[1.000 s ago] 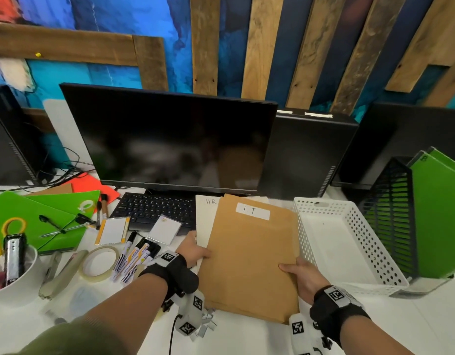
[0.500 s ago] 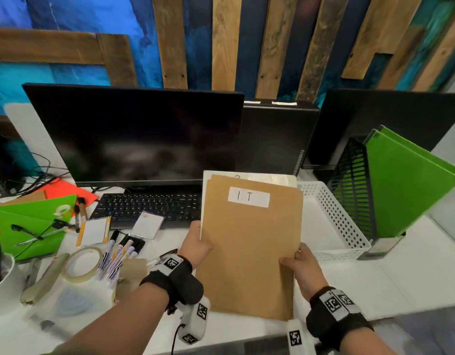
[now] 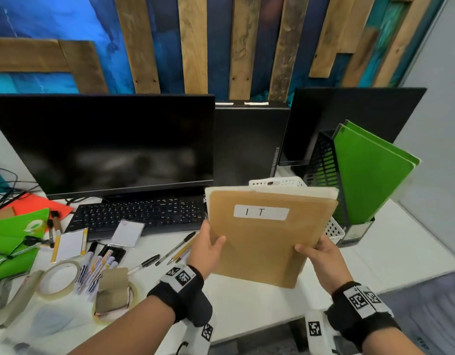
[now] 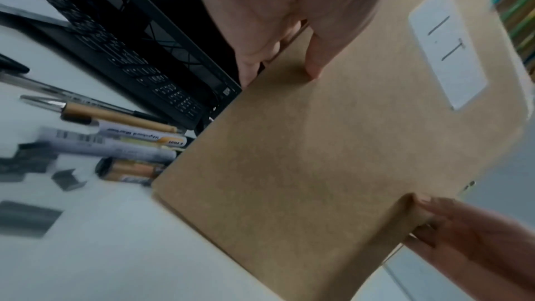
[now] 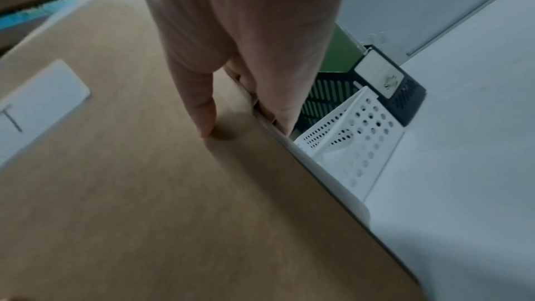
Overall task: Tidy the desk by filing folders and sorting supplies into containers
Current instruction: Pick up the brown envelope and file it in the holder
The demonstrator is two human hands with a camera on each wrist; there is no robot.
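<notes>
A brown folder (image 3: 267, 242) with a white label reading "IT" fronts a thin stack that includes a cream folder (image 3: 321, 192) behind it. The stack is lifted off the desk and tilted up towards me. My left hand (image 3: 208, 249) grips its left edge, thumb on the front. My right hand (image 3: 321, 254) grips the right edge, thumb on the front too. The wrist views show the brown folder (image 4: 333, 157) (image 5: 130, 191) pinched between thumb and fingers of the left hand (image 4: 289, 42) and the right hand (image 5: 240, 90). Behind it stands a black mesh file holder (image 3: 323, 160) with green folders (image 3: 369, 175).
A white perforated basket (image 3: 333, 228) sits behind the folders. Pens (image 3: 180, 248), markers (image 3: 98, 262), tape rolls (image 3: 58, 280), note pads (image 3: 69, 243) and green folders (image 3: 14, 237) litter the desk's left side. A keyboard (image 3: 142, 213) and monitor (image 3: 106, 144) stand behind.
The folder stack has come up off the desk and tilted upright, moving right towards the file holder. Pens that lay under it now show. My view has turned to the right.
</notes>
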